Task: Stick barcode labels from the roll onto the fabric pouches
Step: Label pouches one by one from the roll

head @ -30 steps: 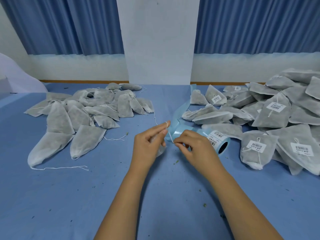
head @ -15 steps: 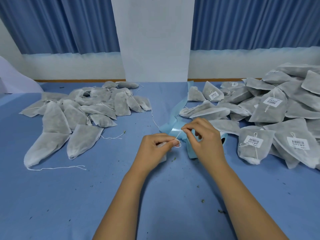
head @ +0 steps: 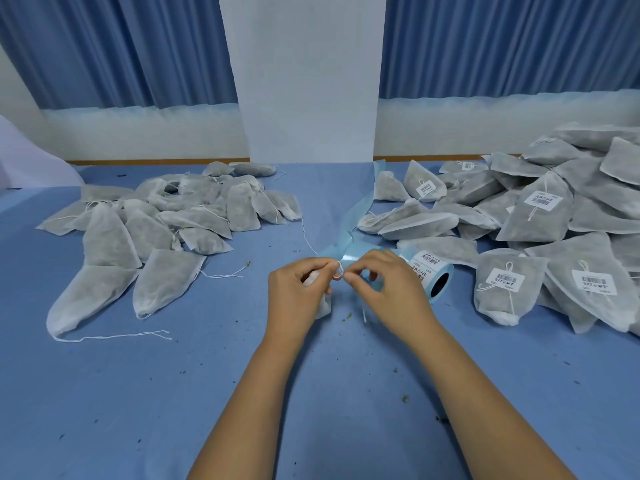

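Head view: at the centre of the frame the two hands meet just above the blue table cover (head: 173, 393). The left hand (head: 298, 292) has its fingers curled round a small white fabric pouch (head: 323, 304), most of which is hidden under the palm. Its thumb and forefinger pinch the pouch's white drawstring (head: 339, 271). The right hand (head: 388, 292) pinches the same string from the other side, so a small loop stands between the two sets of fingertips.

Just behind the right hand, to its right, the label roll (head: 431, 271) lies on its side with barcode labels facing up. Its pale blue backing strip (head: 360, 209) trails toward the top centre.

A heap of unlabelled pouches (head: 152, 233) fills the left middle of the frame. A larger heap of labelled pouches (head: 540, 216) fills the right, several showing white barcode stickers. Small dark crumbs dot the cover. Blue curtains (head: 121, 46) and a white pillar (head: 308, 81) stand along the top.
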Motion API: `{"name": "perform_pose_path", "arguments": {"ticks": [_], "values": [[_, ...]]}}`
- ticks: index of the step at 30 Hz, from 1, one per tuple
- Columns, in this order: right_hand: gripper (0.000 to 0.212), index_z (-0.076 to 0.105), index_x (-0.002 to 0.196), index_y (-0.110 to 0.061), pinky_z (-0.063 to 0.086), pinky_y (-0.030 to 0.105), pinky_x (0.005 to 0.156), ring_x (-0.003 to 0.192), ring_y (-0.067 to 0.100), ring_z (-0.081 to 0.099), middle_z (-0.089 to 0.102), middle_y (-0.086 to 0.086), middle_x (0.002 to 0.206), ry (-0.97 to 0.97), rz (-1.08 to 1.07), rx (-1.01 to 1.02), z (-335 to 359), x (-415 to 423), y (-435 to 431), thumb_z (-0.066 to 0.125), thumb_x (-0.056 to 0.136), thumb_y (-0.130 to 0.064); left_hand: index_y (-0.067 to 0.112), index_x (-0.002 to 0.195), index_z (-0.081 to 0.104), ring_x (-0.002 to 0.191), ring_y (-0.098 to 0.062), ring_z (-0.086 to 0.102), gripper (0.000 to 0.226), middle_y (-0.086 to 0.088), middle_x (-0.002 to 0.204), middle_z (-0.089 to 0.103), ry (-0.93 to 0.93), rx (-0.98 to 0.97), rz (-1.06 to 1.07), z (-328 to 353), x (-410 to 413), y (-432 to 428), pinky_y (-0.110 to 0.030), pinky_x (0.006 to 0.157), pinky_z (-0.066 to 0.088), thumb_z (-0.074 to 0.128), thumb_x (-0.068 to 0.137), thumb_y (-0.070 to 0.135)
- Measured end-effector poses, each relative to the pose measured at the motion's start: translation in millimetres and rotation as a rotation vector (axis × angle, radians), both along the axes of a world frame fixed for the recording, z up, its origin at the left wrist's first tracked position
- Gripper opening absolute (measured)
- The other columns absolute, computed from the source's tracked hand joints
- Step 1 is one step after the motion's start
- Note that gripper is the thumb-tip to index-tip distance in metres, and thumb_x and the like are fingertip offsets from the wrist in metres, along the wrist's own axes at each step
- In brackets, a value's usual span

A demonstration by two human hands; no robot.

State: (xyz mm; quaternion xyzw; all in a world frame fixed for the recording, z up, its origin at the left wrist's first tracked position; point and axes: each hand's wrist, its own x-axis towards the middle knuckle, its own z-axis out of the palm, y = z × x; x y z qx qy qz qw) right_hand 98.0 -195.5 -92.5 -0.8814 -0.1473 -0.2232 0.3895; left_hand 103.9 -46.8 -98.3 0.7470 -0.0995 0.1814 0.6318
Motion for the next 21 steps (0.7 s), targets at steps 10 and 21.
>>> {"name": "perform_pose_path", "arguments": {"ticks": [10,21], "values": [[0.017,0.057,0.075,-0.020,0.036,0.015,0.069,0.074,0.013,0.050,0.054,-0.017,0.074,-0.045,-0.048,0.148,1.3,-1.0,2.0,0.065,0.087,-0.010,0.030,0.062,0.074,0.051,-0.005,0.054,0.030,0.009,0.061,0.067,0.115,-0.008,-0.152,4.2,-2.1,-3.3,-0.013,0.055,0.042,0.068,0.088,0.016],[0.010,0.066,0.082,-0.006,0.041,0.015,0.071,0.074,0.008,0.051,0.060,-0.002,0.080,-0.210,0.069,0.097,2.3,-4.5,4.9,0.075,0.079,-0.011,0.016,0.066,0.073,0.043,-0.002,0.046,0.025,0.009,0.054,0.061,0.135,-0.103,-0.111,7.5,-4.8,-3.4,-0.012,0.046,0.037,0.066,0.089,0.009]]}}
